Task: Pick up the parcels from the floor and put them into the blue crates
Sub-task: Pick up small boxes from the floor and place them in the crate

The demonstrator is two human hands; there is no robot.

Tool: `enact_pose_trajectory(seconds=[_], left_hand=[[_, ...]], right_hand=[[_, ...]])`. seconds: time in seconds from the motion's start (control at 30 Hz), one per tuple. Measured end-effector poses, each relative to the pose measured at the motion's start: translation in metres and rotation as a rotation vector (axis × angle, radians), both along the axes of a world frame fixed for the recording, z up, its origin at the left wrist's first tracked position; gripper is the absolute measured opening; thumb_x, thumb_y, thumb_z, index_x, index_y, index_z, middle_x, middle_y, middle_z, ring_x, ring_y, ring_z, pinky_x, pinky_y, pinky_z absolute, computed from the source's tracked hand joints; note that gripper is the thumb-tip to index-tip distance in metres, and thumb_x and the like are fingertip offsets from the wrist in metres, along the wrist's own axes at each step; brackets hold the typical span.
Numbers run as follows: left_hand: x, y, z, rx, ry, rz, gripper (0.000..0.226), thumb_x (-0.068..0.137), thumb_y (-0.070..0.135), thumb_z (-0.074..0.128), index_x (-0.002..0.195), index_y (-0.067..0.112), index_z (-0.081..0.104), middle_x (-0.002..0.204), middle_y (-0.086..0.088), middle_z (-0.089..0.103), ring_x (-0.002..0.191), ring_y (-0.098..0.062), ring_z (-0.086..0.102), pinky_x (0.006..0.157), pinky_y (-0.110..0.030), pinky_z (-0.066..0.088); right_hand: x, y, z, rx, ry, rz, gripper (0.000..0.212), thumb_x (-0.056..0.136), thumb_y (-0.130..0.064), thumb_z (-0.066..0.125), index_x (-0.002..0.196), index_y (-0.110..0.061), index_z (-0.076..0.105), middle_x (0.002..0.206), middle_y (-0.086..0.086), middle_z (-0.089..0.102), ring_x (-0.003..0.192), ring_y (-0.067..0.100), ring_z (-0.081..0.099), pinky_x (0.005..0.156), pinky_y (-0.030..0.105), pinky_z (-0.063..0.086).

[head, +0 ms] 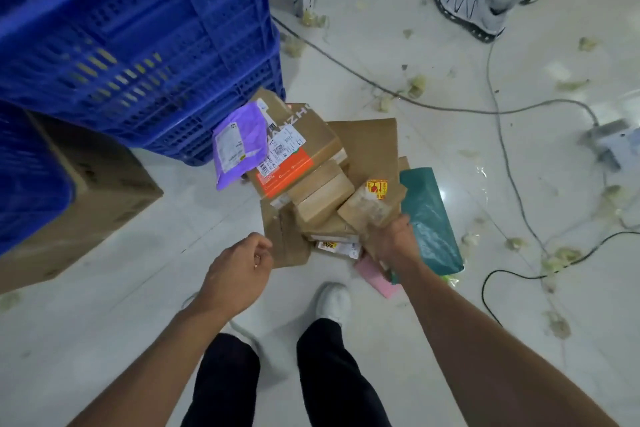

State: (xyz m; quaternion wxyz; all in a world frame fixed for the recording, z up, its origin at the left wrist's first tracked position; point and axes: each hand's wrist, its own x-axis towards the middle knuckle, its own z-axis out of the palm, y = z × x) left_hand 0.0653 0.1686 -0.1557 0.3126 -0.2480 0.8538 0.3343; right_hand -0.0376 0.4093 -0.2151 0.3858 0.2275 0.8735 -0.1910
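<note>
Both forearms reach down and forward over dark trouser legs and a white shoe (334,302). Right hand (391,241) grips the near end of a small brown box (372,203) with a yellow and red sticker, fingers wrapped under it; whether the box is lifted clear of the pile (322,191) I cannot tell. Left hand (239,274) hangs loosely curled, holding nothing, just short of the pile's near left corner.

That pile sits on the pale floor (104,288). Its biggest box (298,146), brown with an orange strip and white labels, lies on the far left of the pile, with a purple mailer (239,146) leaning over its left edge. Small plain boxes (322,191) are stacked in the middle, on flattened cardboard (367,142). A green mailer (429,218) lies along the pile's right side, touching the gripped box, and a pink packet (375,276) pokes out at the near right under the right wrist.

Stacked blue crates (138,45) stand just left of and beyond the pile, almost touching the biggest box. A large carton (86,194) sits left of the pile, under a crate edge. Cables (415,100) and scraps litter the floor right of the pile, and another person's grey shoe (467,7) stands far beyond it.
</note>
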Motion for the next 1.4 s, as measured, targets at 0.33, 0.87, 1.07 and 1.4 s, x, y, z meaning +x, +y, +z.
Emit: enact_pose_trajectory(seconds=[0.33, 0.87, 1.07, 1.4], left_hand=[[-0.014, 0.008, -0.068, -0.04, 0.012, -0.045, 0.016, 0.099, 0.024, 0.052, 0.112, 0.023, 0.06, 0.103, 0.008, 0.066, 0.095, -0.015, 0.058, 0.082, -0.028, 0.04], [-0.051, 0.007, 0.022, -0.059, 0.079, -0.188, 0.018, 0.1, 0.028, 0.053, 0.115, 0.021, 0.06, 0.112, 0.001, 0.069, 0.104, -0.022, 0.062, 0.088, -0.032, 0.045], [-0.067, 0.004, 0.121, -0.079, 0.127, -0.14, 0.019, 0.099, 0.027, 0.054, 0.115, 0.019, 0.061, 0.119, -0.005, 0.067, 0.113, -0.03, 0.059, 0.095, -0.037, 0.047], [-0.032, -0.037, 0.291, -0.125, 0.191, 0.033, 0.021, 0.098, 0.024, 0.053, 0.114, 0.018, 0.065, 0.113, -0.005, 0.071, 0.11, -0.028, 0.063, 0.097, -0.035, 0.046]], right_hand=[[-0.001, 0.002, -0.081, -0.082, 0.044, -0.516, 0.078, 0.083, -0.046, 0.064, 0.142, -0.004, 0.034, 0.138, 0.018, 0.043, 0.123, 0.039, 0.046, 0.1, 0.043, 0.04], [0.009, 0.02, 0.012, -0.255, 0.059, -0.592, 0.047, 0.085, -0.034, 0.071, 0.12, -0.007, 0.054, 0.105, 0.009, 0.064, 0.07, 0.013, 0.058, 0.04, 0.017, 0.044], [0.015, 0.01, 0.129, -0.347, 0.06, -0.56, 0.05, 0.08, -0.042, 0.066, 0.12, -0.014, 0.056, 0.103, 0.004, 0.065, 0.077, 0.012, 0.061, 0.039, 0.016, 0.04], [0.02, -0.034, 0.294, -0.555, 0.088, -0.21, 0.013, 0.084, -0.032, 0.072, 0.091, -0.023, 0.067, 0.09, -0.001, 0.071, 0.087, 0.017, 0.066, 0.087, 0.037, 0.054]])
